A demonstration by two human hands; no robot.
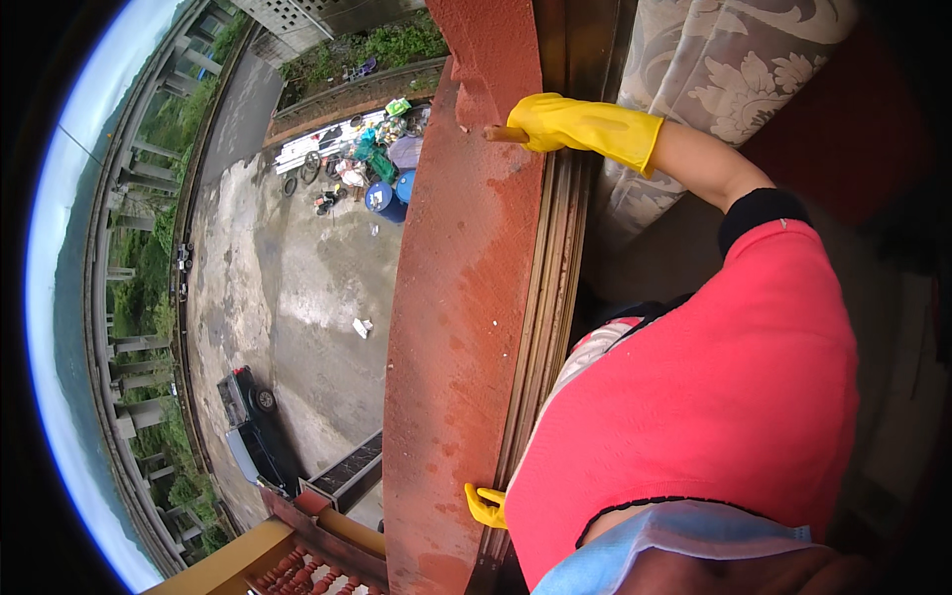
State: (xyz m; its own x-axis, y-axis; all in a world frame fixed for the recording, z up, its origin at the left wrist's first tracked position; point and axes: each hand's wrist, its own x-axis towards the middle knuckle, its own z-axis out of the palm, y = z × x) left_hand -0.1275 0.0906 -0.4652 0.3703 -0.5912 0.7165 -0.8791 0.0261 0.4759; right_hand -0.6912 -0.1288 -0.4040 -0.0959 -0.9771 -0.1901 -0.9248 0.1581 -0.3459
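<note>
My right hand (540,121), in a yellow rubber glove, reaches to the far end of a red-painted ledge (451,327). Its fingers are closed round a short brown stick-like piece (507,134), whose blunt end pokes out to the left; the rest is hidden in the glove. Near the bottom my left hand (486,507), also yellow-gloved, lies at the ledge's inner edge beside the brown window track (540,297). Its visible fingers are slightly apart, and my pink top hides the remainder. Darker, wet-looking patches mark the ledge.
Beyond the ledge is a drop to a concrete yard (317,268) with a dark pickup truck (260,431), blue barrels (385,201) and a heap of odds and ends. A patterned curtain (694,79) hangs indoors near my right arm. A balustrade (307,573) stands at the bottom.
</note>
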